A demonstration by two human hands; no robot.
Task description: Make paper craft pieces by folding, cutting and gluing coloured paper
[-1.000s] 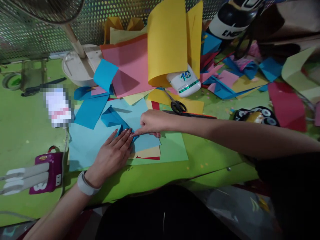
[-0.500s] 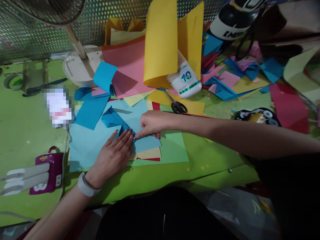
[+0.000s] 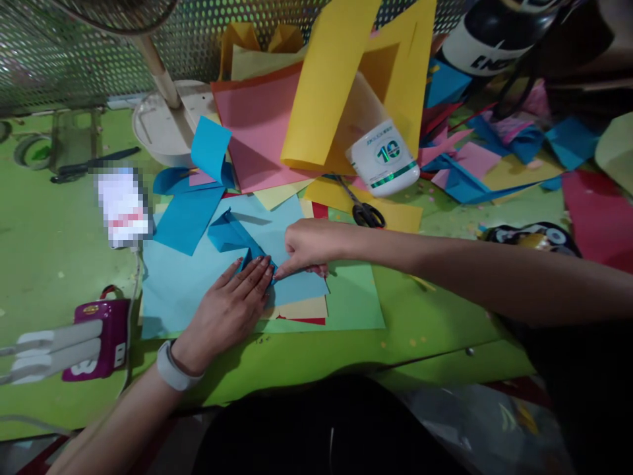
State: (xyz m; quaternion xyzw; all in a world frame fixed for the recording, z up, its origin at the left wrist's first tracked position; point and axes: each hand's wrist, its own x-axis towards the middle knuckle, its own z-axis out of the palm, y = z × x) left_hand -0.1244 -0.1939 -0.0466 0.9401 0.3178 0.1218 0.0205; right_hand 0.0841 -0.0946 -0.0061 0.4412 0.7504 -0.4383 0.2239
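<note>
A folded piece of blue paper (image 3: 233, 231) lies on a pale blue sheet (image 3: 173, 290), one flap standing up at its far end. My left hand (image 3: 237, 300) rests flat over the near end, its fingers stretched out and pressing the paper down. Beside those fingertips, my right hand (image 3: 309, 245) is closed, with the fingers curled under. Its thumb tip presses at the edge of the folded paper. The part beneath my left fingers is hidden. Above the right hand, black-handled scissors (image 3: 368, 214) lie on yellow paper (image 3: 403, 214).
A white bottle (image 3: 388, 155) leans among yellow sheets (image 3: 329, 86) at the back. Blue strips (image 3: 190, 218) lie left, near a phone (image 3: 121, 208) on a cable. A purple power adapter (image 3: 119, 330) sits front left, a fan base (image 3: 153, 122) behind. Paper scraps (image 3: 477, 161) pile up right.
The view has shifted a little, so things on the table appear farther right. Both hands stay at the same place on the folded blue paper, with little visible movement.
</note>
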